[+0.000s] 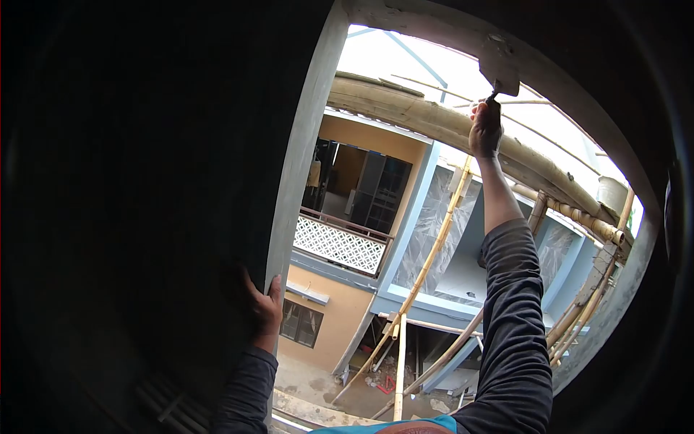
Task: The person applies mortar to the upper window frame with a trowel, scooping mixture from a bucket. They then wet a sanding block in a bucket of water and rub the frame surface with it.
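Trowel work at the head of a wall opening, seen from the head camera. The right grip [486,130], at the end of an upstretched arm, is closed round the handle of a trowel [510,81], fingers folded and no gap seen between palm and handle. The trowel stands above that grip, at the upper right of the opening; its pale blade lies up against the underside of the lintel [419,18], just below a rough patch [499,45], though how firmly it presses cannot be told. The left grip [267,311], lower and well apart, holds no tool: thumb and fingers are spread at the edge of the jamb [298,159], the thumb on its lit face, the fingers partly lost in the shadow of the dark wall [144,181]. Dark sleeves [515,311] cover both forearms in part, the right one bare from mid-forearm to wrist. Beyond the opening: a thick log [405,105] crossing behind the right wrist, a bucket [612,192] near its right end, and a slanting bamboo pole [442,231]. Farther off stands an orange house [354,311], with a white lattice rail [340,242] above a small barred window [300,323]
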Motion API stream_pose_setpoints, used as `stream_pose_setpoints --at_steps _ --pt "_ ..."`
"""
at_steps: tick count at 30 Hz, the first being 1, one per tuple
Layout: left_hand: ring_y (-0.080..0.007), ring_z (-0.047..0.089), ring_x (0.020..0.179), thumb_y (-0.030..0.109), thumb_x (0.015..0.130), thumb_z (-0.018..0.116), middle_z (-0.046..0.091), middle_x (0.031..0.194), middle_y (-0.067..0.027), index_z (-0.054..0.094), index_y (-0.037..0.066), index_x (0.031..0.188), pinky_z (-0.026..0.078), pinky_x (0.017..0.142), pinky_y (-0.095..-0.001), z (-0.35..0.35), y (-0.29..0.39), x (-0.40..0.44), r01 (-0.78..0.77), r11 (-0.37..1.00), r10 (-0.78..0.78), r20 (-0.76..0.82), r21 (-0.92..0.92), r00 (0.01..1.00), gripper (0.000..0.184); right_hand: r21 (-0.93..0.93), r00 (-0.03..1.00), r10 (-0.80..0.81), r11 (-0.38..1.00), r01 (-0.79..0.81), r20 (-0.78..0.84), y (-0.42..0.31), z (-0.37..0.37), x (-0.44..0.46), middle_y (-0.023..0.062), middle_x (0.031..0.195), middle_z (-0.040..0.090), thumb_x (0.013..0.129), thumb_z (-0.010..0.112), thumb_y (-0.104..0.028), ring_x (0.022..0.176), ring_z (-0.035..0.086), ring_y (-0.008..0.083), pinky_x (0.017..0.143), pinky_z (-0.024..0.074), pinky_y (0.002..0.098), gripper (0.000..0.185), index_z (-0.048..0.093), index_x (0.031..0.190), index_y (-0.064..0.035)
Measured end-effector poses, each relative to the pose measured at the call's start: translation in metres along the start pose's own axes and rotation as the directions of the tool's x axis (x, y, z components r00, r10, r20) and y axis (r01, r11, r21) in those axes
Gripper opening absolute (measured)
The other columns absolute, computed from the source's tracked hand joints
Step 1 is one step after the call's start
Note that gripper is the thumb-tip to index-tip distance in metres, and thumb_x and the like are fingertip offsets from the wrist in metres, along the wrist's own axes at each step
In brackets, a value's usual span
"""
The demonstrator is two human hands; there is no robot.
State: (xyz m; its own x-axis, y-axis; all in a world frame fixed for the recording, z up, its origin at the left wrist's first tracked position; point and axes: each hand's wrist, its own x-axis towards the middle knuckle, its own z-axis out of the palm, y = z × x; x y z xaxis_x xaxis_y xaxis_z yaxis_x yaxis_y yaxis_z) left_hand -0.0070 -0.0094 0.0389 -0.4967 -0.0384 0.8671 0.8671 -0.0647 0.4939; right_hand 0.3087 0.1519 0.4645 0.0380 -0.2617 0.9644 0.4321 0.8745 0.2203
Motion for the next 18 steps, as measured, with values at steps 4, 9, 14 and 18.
stream_pose_setpoints --at_steps 4,9,14,18 --pt "-0.0475 0.030 0.133 0.031 0.080 0.073 0.034 0.142 -0.0308 0.033 -0.005 0.139 0.023 0.111 -0.0520 0.000 -0.002 0.001 -0.003 1.000 0.003 -0.008 0.013 1.000 0.080 -0.160 0.963 -0.195 0.961 0.226 0.185 -0.041 0.057 0.010 0.0195 0.092 0.060 0.095 0.054 -0.021 0.086 0.059 0.0412 0.070 0.0472 0.0463 0.017 0.052 0.103 -0.0067" --pt "-0.0477 0.029 0.133 0.033 0.079 0.073 0.034 0.142 -0.0301 0.033 -0.004 0.140 0.023 0.111 -0.0525 0.007 -0.009 -0.005 0.032 0.999 -0.032 0.020 -0.021 0.999 0.081 -0.192 0.980 -0.078 0.975 0.113 0.184 -0.047 0.090 0.021 0.0195 0.093 0.061 0.096 0.053 -0.026 0.090 0.058 0.0418 0.073 0.0461 0.0477 0.019 0.050 0.101 -0.0073" --pt "-0.0476 0.031 0.132 0.033 0.079 0.073 0.035 0.141 -0.0293 0.033 -0.004 0.139 0.024 0.110 -0.0526 0.010 -0.012 -0.006 0.059 0.997 -0.057 0.026 -0.059 0.998 0.082 0.010 0.995 0.049 0.999 -0.050 0.082 0.031 0.052 0.022 0.0106 0.083 0.062 0.098 0.049 -0.026 0.075 0.060 0.0246 0.067 0.0473 0.0357 0.019 0.053 0.100 -0.0073" --pt "-0.0477 0.032 0.131 0.032 0.079 0.073 0.036 0.141 -0.0296 0.033 -0.005 0.139 0.024 0.110 -0.0526 0.005 -0.006 -0.005 0.024 1.000 -0.024 0.019 -0.011 1.000 0.081 0.014 0.986 0.160 0.987 -0.161 0.037 0.046 -0.013 0.010 0.0039 0.078 0.060 0.100 0.046 -0.033 0.068 0.057 0.0113 0.065 0.0473 0.0277 0.027 0.054 0.101 -0.0074"
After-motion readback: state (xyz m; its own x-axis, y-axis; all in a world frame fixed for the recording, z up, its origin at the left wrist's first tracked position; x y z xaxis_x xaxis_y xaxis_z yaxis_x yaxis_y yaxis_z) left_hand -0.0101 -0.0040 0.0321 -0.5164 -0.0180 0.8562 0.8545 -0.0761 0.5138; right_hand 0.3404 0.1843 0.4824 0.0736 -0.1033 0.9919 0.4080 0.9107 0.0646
